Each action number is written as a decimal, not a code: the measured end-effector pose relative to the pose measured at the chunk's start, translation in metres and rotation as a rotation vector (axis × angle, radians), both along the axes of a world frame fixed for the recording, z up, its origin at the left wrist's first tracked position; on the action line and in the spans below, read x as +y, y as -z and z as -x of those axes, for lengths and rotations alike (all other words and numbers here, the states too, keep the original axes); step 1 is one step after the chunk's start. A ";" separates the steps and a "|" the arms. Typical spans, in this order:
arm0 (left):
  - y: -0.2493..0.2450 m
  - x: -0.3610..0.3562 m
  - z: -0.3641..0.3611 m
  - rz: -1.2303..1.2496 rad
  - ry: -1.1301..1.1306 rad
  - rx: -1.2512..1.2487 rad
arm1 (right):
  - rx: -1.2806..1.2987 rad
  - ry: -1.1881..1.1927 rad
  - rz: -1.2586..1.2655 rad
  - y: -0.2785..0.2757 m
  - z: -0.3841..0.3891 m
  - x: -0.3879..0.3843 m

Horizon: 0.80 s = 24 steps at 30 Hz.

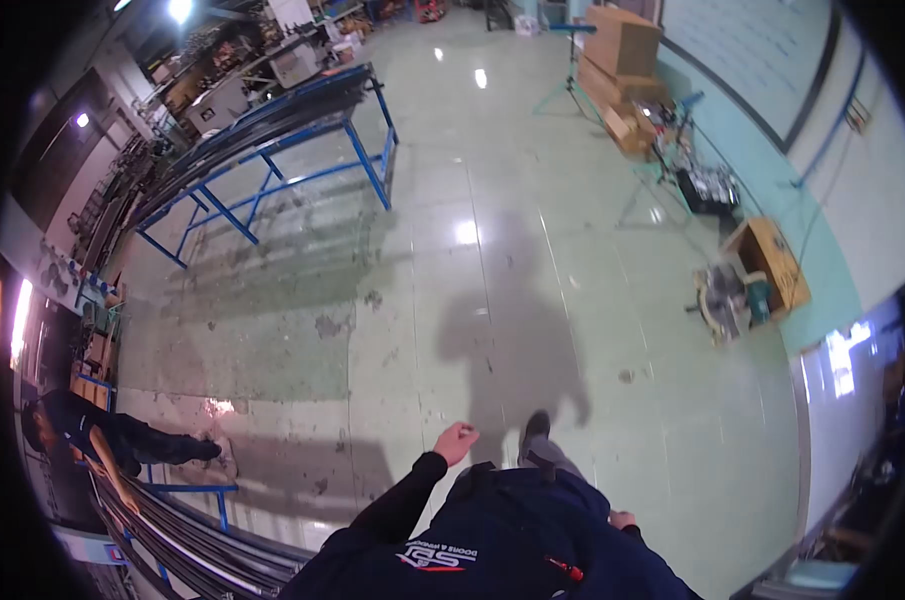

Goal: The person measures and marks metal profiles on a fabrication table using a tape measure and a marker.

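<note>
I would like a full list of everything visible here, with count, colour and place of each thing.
Long metal-framed table: 1, blue, upper left
Long thin strips: several, dark, on that table
Low metal stand: 1, blue, lower left
Long slim bars: several, dark grey, on that stand
Co-worker: 1, dark clothes, lower left
Cardboard boxes: at least 2, brown, upper right
Framed writing board: 1, white, right wall
Circular-bladed saw: 1, silver and teal, right
Open wooden box: 1, orange-brown, beside saw
Smooth floor: 1, pale green, centre
Background clutter: uncountable, mixed, upper left
Lettered shirt: 1, navy, bottom
Left hand: 1, black sleeve, lower centre
Right hand: 1, partly hidden, bottom
</note>
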<state>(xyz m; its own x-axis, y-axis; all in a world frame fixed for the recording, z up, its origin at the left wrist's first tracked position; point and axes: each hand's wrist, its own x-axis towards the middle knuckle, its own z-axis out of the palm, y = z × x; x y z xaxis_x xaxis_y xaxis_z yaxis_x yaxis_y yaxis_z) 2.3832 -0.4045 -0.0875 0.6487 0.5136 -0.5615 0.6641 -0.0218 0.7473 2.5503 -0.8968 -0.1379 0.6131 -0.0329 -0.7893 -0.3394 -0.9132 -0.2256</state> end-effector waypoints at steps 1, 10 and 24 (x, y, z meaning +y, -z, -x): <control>0.002 0.022 -0.019 0.114 -0.077 0.011 | -0.154 -0.200 0.035 0.047 -0.056 0.026; 0.093 0.220 -0.065 -0.097 -0.228 0.475 | -0.505 -0.197 -0.797 -0.097 -0.518 0.551; 0.037 0.758 -0.584 -0.280 -0.163 0.263 | -0.045 -0.432 -0.254 0.120 -0.714 0.728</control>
<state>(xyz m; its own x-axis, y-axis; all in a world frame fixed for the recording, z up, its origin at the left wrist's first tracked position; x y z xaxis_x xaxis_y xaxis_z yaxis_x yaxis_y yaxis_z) 2.9677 0.3535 -0.1245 0.3993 0.7541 -0.5213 0.8434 -0.0792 0.5314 3.2647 -0.1686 -0.2576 0.5616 0.4210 -0.7123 0.0728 -0.8827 -0.4643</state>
